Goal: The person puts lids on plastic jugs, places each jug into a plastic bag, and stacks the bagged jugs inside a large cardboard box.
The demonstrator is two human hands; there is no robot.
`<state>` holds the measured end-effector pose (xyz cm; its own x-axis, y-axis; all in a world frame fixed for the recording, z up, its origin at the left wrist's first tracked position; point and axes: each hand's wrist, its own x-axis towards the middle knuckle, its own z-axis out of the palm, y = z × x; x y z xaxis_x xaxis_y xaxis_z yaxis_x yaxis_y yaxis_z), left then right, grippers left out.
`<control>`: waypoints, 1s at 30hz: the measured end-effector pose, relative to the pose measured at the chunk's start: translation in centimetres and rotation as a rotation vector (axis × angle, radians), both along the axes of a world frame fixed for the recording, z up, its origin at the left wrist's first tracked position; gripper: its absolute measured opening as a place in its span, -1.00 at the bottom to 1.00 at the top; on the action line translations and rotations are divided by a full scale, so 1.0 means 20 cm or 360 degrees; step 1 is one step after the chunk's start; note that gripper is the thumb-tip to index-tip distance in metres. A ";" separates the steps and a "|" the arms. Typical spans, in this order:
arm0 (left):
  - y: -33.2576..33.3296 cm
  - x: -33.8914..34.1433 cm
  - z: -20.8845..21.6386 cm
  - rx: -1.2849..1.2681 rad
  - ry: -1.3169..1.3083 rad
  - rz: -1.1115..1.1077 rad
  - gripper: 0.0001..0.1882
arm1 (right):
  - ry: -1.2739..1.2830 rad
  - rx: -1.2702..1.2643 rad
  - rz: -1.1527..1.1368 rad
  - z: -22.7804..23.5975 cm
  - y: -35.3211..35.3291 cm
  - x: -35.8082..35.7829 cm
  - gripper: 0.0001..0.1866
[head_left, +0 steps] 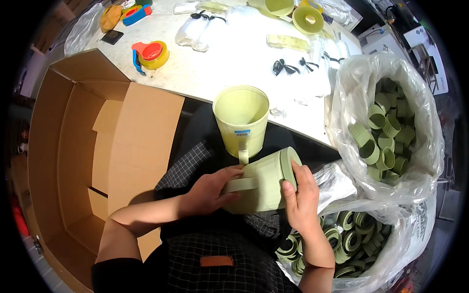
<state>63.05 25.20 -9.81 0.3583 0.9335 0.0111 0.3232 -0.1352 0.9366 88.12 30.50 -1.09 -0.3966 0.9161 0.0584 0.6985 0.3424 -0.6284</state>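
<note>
A pale green plastic pitcher [261, 193] lies tilted on its side over my lap, its lidded end toward the right. My left hand [212, 190] is closed on its body beside the handle, fingers partly hidden behind it. At the other end my right hand [302, 198] grips the round green lid [289, 166], thumb on the near side and fingers over the rim. Just beyond stands a second pale green pitcher [241, 124], open at the top, with a blue label and its handle toward me. Neither hand touches this second one.
On my left stands an open cardboard box [146, 132]. One plastic bag [342, 112] at right holds green cylindrical parts; a nearer bag [400, 229] holds green rings. Across the white table [195, 73] lie a tape dispenser [151, 53], wrapped bundles and more green vessels [309, 20].
</note>
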 end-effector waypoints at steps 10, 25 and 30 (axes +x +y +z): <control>0.08 -0.13 -0.12 -0.0082 -0.0686 -0.0249 -0.48 | 0.0274 0.0523 0.0672 0.00 -0.15 0.20 -0.46; 0.58 -0.17 0.19 0.0442 0.1162 -0.0410 -0.58 | 0.1019 -0.0612 -0.0285 -0.08 -0.04 0.26 -0.50; 0.58 -0.54 0.18 -0.0278 -0.0212 0.0604 -0.74 | 0.0680 -0.0373 -0.0356 -0.16 -0.04 0.26 -0.58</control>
